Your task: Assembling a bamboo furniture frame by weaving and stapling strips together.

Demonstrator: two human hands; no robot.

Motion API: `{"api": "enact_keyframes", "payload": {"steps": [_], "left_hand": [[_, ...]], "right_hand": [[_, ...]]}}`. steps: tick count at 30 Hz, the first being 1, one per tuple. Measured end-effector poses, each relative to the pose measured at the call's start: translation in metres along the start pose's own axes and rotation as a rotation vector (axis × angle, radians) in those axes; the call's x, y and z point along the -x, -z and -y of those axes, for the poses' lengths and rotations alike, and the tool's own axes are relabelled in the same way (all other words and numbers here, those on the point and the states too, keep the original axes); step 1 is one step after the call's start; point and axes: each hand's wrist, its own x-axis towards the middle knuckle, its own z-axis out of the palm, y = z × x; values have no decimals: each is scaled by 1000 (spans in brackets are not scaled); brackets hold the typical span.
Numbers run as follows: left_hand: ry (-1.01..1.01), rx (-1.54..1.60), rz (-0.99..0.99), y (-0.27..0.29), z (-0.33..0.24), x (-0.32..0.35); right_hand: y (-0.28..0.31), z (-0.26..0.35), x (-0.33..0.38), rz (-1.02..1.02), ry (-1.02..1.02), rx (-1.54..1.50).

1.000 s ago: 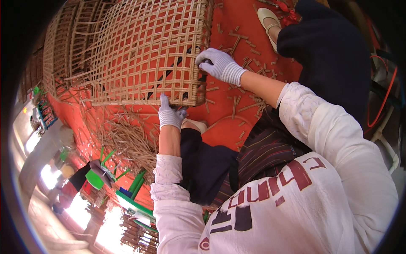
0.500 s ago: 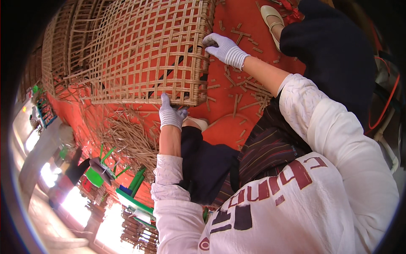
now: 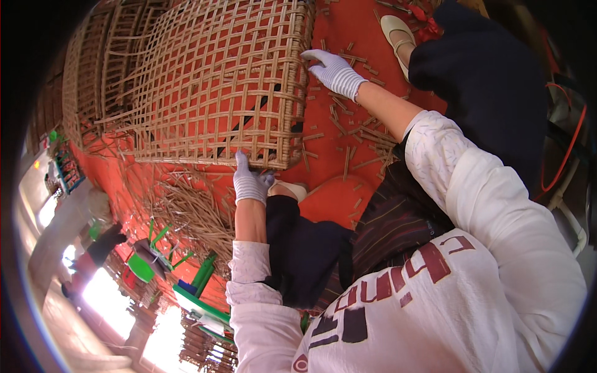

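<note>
A large open-weave rattan panel [image 3: 205, 93] with a bound rim extends from the top of the view toward me. At its near edge, close to the corner, my left hand [image 3: 250, 183] in a striped white-and-grey glove grips the rim. The thumb lies on top of the weave and the other fingers are partly hidden below. Beside the panel's right rim is my right hand [image 3: 336, 73], gloved the same way. Its thumb and forefinger are spread apart, with the fingertips at the rim; whether they press on it I cannot tell.
Short cut cane pieces [image 3: 373, 133] litter the red floor covering [image 3: 339, 202] on the right. A heap of long cane strips [image 3: 193, 211] lies on the left. More woven pieces [image 3: 87, 81] stand at the far left. Green stools [image 3: 142, 266] are at the lower left.
The view has tilted, so the panel's near edge and my left hand sit lower in the picture. My right hand has shifted slightly farther along the rim, its fingers more spread.
</note>
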Motion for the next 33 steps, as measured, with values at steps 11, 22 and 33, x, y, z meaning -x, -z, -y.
{"api": "enact_keyframes", "payload": {"steps": [11, 22, 33], "left_hand": [[21, -13, -83, 7, 1, -4], [3, -24, -106, 13, 3, -4], [22, 20, -67, 21, 8, -13]], "right_hand": [[0, 13, 2, 209, 12, -157], [7, 4, -3, 29, -114, -254], [1, -6, -10, -46, -23, -88]]}}
